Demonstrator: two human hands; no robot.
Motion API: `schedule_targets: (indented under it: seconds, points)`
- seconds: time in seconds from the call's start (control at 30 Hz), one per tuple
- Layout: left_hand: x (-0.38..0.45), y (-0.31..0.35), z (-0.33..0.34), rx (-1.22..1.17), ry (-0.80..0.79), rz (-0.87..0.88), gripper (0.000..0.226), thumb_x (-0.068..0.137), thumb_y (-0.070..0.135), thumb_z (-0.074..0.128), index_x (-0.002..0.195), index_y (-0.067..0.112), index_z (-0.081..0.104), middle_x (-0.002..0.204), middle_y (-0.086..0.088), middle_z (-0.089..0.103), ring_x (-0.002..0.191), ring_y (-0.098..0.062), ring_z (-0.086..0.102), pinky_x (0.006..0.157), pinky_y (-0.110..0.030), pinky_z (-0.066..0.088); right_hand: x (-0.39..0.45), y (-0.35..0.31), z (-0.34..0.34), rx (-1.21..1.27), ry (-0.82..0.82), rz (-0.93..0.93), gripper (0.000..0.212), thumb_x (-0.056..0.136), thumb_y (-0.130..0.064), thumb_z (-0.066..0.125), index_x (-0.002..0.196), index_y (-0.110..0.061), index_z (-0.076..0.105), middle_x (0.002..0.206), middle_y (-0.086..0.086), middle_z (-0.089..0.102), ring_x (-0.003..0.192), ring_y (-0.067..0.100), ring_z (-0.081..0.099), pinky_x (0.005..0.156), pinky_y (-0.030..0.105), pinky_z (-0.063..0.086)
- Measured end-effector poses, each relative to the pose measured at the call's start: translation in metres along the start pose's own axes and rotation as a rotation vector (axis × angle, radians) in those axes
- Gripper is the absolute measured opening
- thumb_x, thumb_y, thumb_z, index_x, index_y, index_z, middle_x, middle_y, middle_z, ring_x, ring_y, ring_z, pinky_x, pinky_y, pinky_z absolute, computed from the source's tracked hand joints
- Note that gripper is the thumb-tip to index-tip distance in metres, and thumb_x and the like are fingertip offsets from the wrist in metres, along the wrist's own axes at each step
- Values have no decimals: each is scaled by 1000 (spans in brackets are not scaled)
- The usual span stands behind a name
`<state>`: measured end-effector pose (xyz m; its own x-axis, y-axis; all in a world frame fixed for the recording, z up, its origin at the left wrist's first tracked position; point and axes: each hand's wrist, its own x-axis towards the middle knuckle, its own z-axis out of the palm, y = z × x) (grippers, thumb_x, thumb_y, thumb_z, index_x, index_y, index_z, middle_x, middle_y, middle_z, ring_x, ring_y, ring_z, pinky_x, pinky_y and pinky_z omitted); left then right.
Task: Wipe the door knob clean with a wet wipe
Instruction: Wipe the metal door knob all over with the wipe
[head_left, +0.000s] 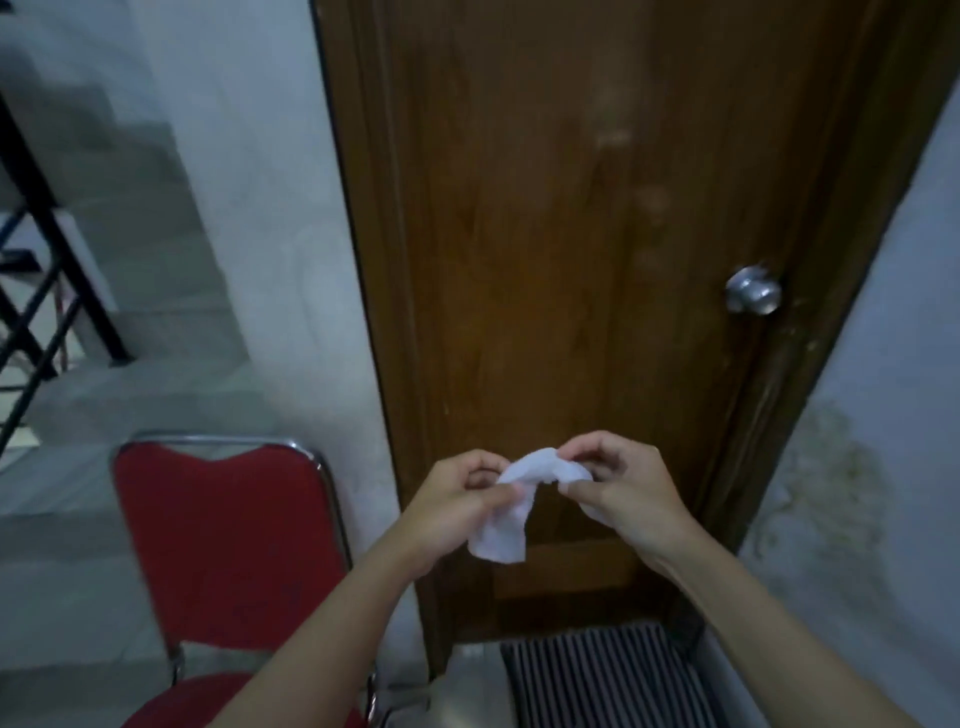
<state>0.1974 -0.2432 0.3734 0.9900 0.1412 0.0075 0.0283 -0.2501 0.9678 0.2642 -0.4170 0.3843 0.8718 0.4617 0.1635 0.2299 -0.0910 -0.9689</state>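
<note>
Wooden door (545, 260) fills the background, with a metal knob (754, 296) on its right edge and a red chair (223, 545) to the left. Both hands hold a white wipe (511, 512) in front of the lower door, well below the knob. Left hand (457, 506) and right hand (623, 488) each hold a narrow pinching grip on its upper edge. Judged light, limp and damp, the wipe should be bunched in the palm for wiping.

A white wipe (511, 506) hangs crumpled, pinched at its top by both hands. The round silver knob (753, 296) sits by the door's right edge.
</note>
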Motion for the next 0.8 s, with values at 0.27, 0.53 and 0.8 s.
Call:
schedule_targets:
  seconds: [0.27,0.53,0.8]
  points:
    - [29,96,54,-106,-74,87,28,90,33,50,93,13,69,96,-8,68,94,-21,65,88,-37,48,12,-47,-86,-272,129,-320,10,75,-14,72,78,-23,70,91,-7,65,75,1,61,61,14,49]
    - [61,139,86,-301,129,180,17,85,18,60,99,9,64,93,-9,67,90,-24,66,81,-36,53,25,-48,-130,-250,84,-295,11,86,-23,61,86,-22,72,85,-5,71,83,2,64,72,14,50]
    - [133,146,90,-311,133,190,45,74,9,71,112,19,50,98,-12,67,88,-24,69,68,-30,54,77,-43,-144,66,-141,-183,38,78,-22,69,114,-23,59,109,-3,69,101,8,64,78,21,53]
